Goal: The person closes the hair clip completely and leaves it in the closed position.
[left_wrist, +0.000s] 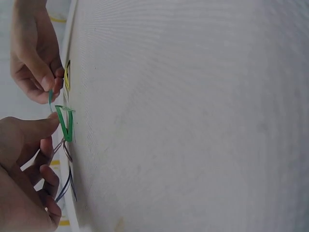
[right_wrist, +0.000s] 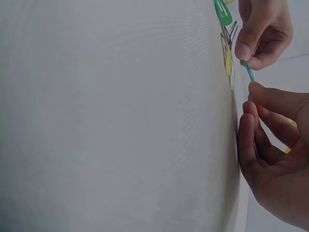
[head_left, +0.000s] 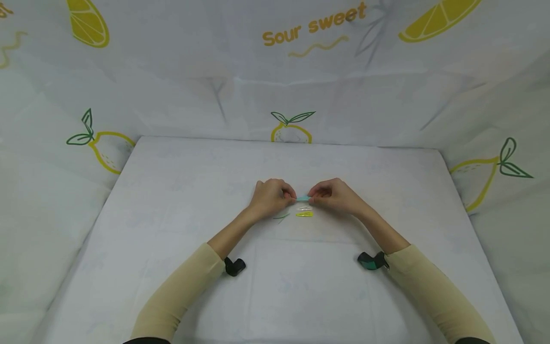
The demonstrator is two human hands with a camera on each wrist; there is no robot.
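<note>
Between both hands is a teal snap hair clip (head_left: 303,198), raised a little over the table. The left hand (head_left: 271,197) pinches one end of it between thumb and fingers. At its other end the right hand (head_left: 336,196) pinches it the same way. In the right wrist view the teal clip (right_wrist: 248,71) looks like a thin, slightly bent strip seen edge-on. Just nearer than the hands lie a white hair clip (head_left: 304,208) and a yellow hair clip (head_left: 304,215). A green hair clip (left_wrist: 70,126) rests near the left hand, looking very thin in the head view.
A white cloth covers the table (head_left: 301,291). Behind it hangs a white curtain (head_left: 180,95) with lemon prints. Black wrist devices (head_left: 235,267) sit beside both forearms, above the table's near half.
</note>
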